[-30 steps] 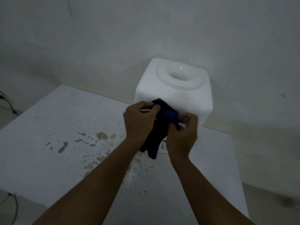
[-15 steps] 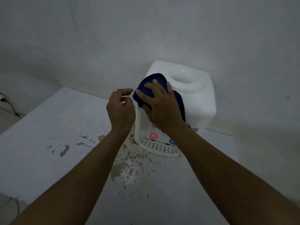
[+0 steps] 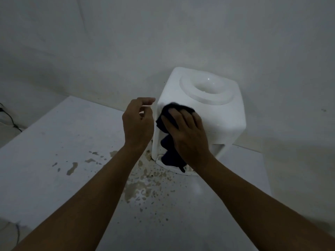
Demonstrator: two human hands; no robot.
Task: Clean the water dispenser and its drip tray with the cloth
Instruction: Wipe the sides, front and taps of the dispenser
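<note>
— Head view: what are your fingers doing?

— My right hand [image 3: 188, 134] lies flat, its fingers [image 3: 174, 116] fairly straight and spread, pressing the dark cloth [image 3: 172, 151] against the front face of the white water dispenser [image 3: 223, 116], near its top left edge. The cloth is not pinched; it is held by the push of my palm, and the rest of it hangs down the front.

— And the left?

— My left hand [image 3: 138, 126] hovers just beside the dispenser's left side, fingers loosely curled, gripping nothing I can make out.

— Where does the cloth end?

— Its lower tail reaches the drip tray [image 3: 190, 172] at the foot of the dispenser, which shows only as a pale rim below my wrist.

— And around that?

— The dispenser stands on a pale table [image 3: 54, 142], close to the wall [image 3: 163, 33]. Brown stains [image 3: 137, 191] spatter the tabletop in front of it.
</note>
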